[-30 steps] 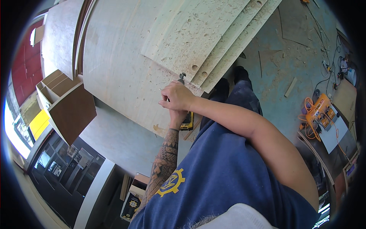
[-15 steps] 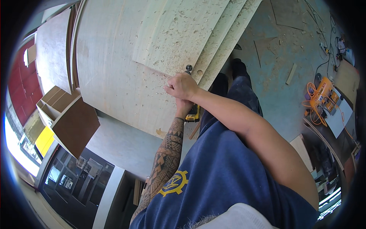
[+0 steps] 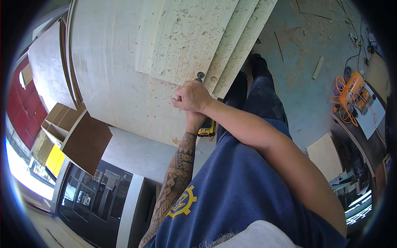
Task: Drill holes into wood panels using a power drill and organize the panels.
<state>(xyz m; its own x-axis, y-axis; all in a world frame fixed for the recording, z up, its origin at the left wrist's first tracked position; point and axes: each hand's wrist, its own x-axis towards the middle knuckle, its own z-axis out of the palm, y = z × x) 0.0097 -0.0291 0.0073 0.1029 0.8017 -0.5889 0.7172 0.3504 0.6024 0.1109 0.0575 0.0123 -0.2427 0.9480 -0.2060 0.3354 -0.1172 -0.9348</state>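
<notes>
My left hand (image 3: 194, 120), at the end of a tattooed forearm, is wrapped around the grip of a cordless drill. The yellow and black battery (image 3: 206, 128) of the drill shows below that hand. Closed over the drill's body is my right hand (image 3: 192, 97), which hides most of the tool. Beyond my knuckles the round dark drill bit (image 3: 200, 75) sticks out over the top wooden panel (image 3: 182, 41), close to its edge. Whether the bit touches the wood I cannot tell. A round hole (image 3: 214, 79) lies just right of the bit, on a lower panel's stepped edge.
Wood shavings are scattered over the stacked panels. A small brown cabinet (image 3: 84, 138) stands at the left. On the right, an orange machine (image 3: 352, 93) with a coiled orange hose sits beside cables. A wood strip (image 3: 318, 67) lies on the floor.
The whole view has shifted slightly, with the panels and drill now a little further left. Both hands keep the same hold on the drill.
</notes>
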